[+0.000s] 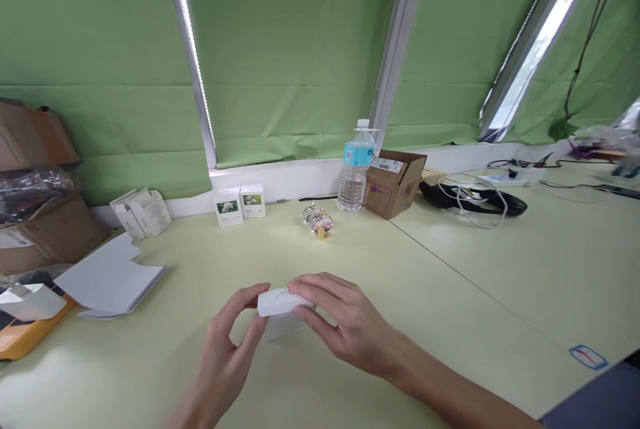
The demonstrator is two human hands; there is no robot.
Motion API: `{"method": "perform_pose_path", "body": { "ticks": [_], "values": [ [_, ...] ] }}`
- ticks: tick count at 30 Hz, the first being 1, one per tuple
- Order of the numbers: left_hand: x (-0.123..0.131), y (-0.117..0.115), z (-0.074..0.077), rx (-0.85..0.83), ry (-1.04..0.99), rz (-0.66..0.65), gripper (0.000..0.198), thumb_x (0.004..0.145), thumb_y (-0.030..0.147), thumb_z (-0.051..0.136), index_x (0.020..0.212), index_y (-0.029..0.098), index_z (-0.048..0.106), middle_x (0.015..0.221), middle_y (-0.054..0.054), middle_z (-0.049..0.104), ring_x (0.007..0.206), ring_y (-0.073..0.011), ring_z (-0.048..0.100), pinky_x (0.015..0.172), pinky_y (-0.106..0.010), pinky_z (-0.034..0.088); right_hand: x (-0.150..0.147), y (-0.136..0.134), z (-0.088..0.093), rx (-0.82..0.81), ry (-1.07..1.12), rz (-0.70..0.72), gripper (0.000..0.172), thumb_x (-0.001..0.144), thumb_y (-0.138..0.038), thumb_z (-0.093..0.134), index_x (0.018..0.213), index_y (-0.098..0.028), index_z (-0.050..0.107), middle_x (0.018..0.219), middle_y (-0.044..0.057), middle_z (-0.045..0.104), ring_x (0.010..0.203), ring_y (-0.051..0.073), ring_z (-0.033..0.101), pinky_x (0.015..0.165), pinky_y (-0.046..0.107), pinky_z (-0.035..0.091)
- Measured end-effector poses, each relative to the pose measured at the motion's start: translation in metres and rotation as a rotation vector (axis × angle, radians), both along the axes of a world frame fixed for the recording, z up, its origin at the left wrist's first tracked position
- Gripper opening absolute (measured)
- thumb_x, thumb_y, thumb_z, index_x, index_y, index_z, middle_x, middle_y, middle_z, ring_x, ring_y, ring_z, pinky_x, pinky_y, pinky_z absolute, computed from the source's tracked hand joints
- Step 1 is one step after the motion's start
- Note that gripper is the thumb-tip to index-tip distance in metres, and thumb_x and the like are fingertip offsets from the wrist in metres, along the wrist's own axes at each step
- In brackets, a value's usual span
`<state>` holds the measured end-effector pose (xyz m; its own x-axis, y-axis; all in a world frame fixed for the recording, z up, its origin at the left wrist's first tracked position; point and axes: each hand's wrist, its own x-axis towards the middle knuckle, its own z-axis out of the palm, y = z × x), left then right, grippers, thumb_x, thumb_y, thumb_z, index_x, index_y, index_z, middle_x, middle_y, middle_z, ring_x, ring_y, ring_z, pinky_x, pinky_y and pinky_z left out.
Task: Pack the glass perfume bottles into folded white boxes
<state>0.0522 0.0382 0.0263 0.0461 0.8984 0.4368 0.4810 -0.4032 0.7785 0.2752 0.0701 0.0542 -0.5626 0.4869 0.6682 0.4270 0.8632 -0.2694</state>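
Note:
Near the front middle of the table, a small white block with rounded edges (280, 302) and tiny dark print is held between both hands. My left hand (227, 342) pinches its left end between thumb and fingers. At its right end, my right hand (345, 316) grips with the thumb in front and the fingers over the top. Just below the block shows a pale, whitish box-like piece (285, 327); whether the two are joined, I cannot tell.
Behind the hands stand two small white boxes (229, 208), shiny wrapped items (318, 219), a water bottle (353, 176) and a brown carton (393, 184). White paper sheets (113, 276) and stacked cardboard boxes (47, 229) lie left. A black device with a cable (475, 199) lies right.

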Motion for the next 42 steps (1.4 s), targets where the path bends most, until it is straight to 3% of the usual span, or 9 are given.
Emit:
{"method": "perform_pose_path", "body": {
  "ticks": [6, 10, 18, 29, 36, 42],
  "values": [
    [-0.007, -0.001, -0.007, 0.141, 0.119, -0.051, 0.037, 0.096, 0.031, 0.051, 0.132, 0.032, 0.056, 0.134, -0.004, 0.062, 0.126, -0.0221, 0.057, 0.101, -0.037, 0.052, 0.001, 0.001, -0.001, -0.025, -0.03, -0.014, 0.033, 0.098, -0.023, 0.053, 0.131, -0.019, 0.057, 0.118, 0.009, 0.067, 0.103, 0.022, 0.063, 0.087, 0.038, 0.055],
    [-0.004, 0.002, -0.006, 0.247, 0.115, -0.051, 0.03, 0.094, 0.024, 0.056, 0.122, 0.032, 0.064, 0.125, -0.002, 0.067, 0.117, -0.0188, 0.063, 0.095, -0.031, 0.055, 0.001, 0.002, -0.001, -0.008, -0.034, -0.02, 0.033, 0.098, -0.023, 0.053, 0.131, -0.02, 0.058, 0.118, 0.009, 0.066, 0.102, 0.021, 0.064, 0.086, 0.036, 0.055],
    [-0.001, 0.004, -0.003, 0.265, 0.072, -0.042, 0.028, 0.092, 0.021, 0.059, 0.116, 0.032, 0.069, 0.116, -0.002, 0.069, 0.106, -0.0168, 0.066, 0.087, -0.025, 0.056, 0.001, 0.002, 0.0, 0.006, -0.03, -0.015, 0.033, 0.098, -0.021, 0.053, 0.13, -0.02, 0.058, 0.117, 0.008, 0.067, 0.1, 0.02, 0.064, 0.086, 0.034, 0.055],
    [-0.006, 0.005, -0.006, 0.323, 0.108, -0.097, 0.037, 0.093, 0.015, 0.057, 0.124, 0.034, 0.065, 0.118, -0.003, 0.067, 0.106, -0.0163, 0.064, 0.084, -0.024, 0.055, 0.003, 0.005, -0.004, 0.0, 0.007, -0.047, 0.029, 0.098, -0.025, 0.053, 0.124, -0.022, 0.067, 0.12, 0.009, 0.069, 0.104, 0.021, 0.066, 0.088, 0.036, 0.056],
    [-0.005, 0.003, -0.008, 0.338, 0.122, -0.1, 0.038, 0.093, 0.013, 0.057, 0.124, 0.033, 0.065, 0.116, -0.005, 0.065, 0.102, -0.0167, 0.063, 0.08, -0.025, 0.054, 0.001, 0.007, -0.009, -0.088, -0.014, -0.142, 0.032, 0.1, -0.03, 0.049, 0.127, -0.027, 0.065, 0.127, 0.006, 0.067, 0.111, 0.021, 0.064, 0.092, 0.036, 0.055],
    [-0.007, -0.001, -0.015, 0.249, 0.156, -0.169, 0.042, 0.096, 0.014, 0.049, 0.134, 0.03, 0.053, 0.115, -0.007, 0.065, 0.097, -0.0171, 0.064, 0.079, -0.027, 0.053, -0.001, 0.006, -0.007, -0.316, -0.034, -0.146, 0.041, 0.104, -0.034, 0.037, 0.143, -0.027, 0.049, 0.127, 0.004, 0.067, 0.112, 0.021, 0.064, 0.096, 0.037, 0.053]
  ]
}}
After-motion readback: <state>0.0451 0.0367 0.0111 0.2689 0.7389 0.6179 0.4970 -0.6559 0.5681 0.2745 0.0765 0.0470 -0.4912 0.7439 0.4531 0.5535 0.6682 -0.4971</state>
